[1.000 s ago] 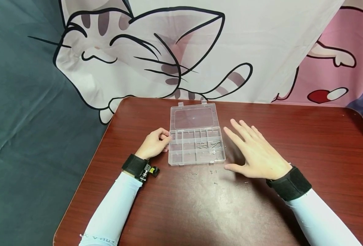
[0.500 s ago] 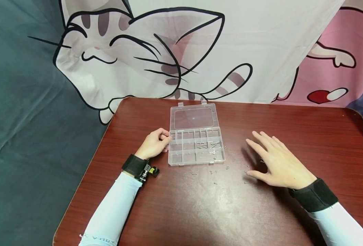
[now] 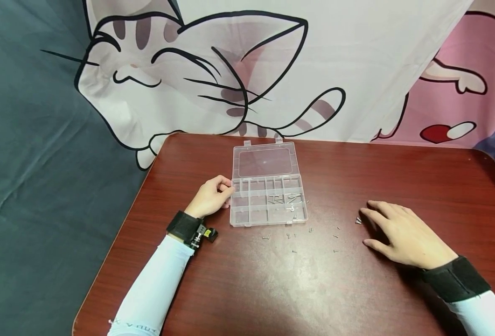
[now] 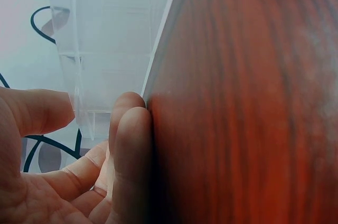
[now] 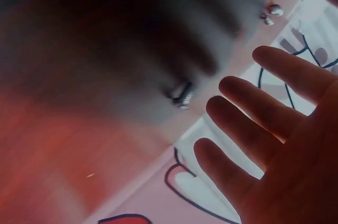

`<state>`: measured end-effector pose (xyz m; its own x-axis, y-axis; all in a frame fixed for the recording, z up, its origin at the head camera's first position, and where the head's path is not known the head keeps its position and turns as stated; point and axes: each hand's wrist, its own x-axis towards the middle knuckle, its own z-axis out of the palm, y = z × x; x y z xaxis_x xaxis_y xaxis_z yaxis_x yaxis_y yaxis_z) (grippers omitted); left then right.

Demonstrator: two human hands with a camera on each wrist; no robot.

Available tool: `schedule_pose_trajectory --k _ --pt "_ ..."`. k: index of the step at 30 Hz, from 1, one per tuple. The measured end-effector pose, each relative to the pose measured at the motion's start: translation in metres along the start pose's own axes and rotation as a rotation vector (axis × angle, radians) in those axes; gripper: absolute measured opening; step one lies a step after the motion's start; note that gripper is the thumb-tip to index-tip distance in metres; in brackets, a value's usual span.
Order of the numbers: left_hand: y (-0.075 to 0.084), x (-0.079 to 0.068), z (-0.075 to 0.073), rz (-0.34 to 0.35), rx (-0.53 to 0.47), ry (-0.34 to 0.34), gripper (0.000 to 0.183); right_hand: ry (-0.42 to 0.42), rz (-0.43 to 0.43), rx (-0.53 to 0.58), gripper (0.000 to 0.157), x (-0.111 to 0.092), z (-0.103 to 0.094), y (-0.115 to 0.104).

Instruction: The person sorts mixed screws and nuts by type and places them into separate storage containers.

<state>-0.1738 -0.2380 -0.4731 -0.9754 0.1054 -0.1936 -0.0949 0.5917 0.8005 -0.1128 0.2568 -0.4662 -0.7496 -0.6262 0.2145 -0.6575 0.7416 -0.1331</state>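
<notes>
Left fingers (image 4: 132, 147) clamped on a clear box (image 3: 266, 161), right fingers (image 5: 240, 129) spread beside loose screws (image 3: 358, 220)

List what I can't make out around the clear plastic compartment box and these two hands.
Head view: the small silver metal screws are too tiny to tell their exact type.
Head view: the bare right hand hides the reddish-brown wood-grain table beneath it.
Left wrist view: the picture's top edge cuts off the clear plastic compartment box.
</notes>
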Motion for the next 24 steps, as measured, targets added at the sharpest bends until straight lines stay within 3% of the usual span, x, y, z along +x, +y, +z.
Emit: schedule_pose_trajectory --k 14,24 --pt "-0.001 0.001 -0.001 0.004 -0.007 -0.004 0.022 0.13 -0.046 -0.029 0.034 -0.013 0.0 0.011" --pt "-0.002 0.001 0.0 0.001 -0.015 -0.007 0.021 0.117 0.056 -0.048 0.03 -0.019 -0.003 0.013"
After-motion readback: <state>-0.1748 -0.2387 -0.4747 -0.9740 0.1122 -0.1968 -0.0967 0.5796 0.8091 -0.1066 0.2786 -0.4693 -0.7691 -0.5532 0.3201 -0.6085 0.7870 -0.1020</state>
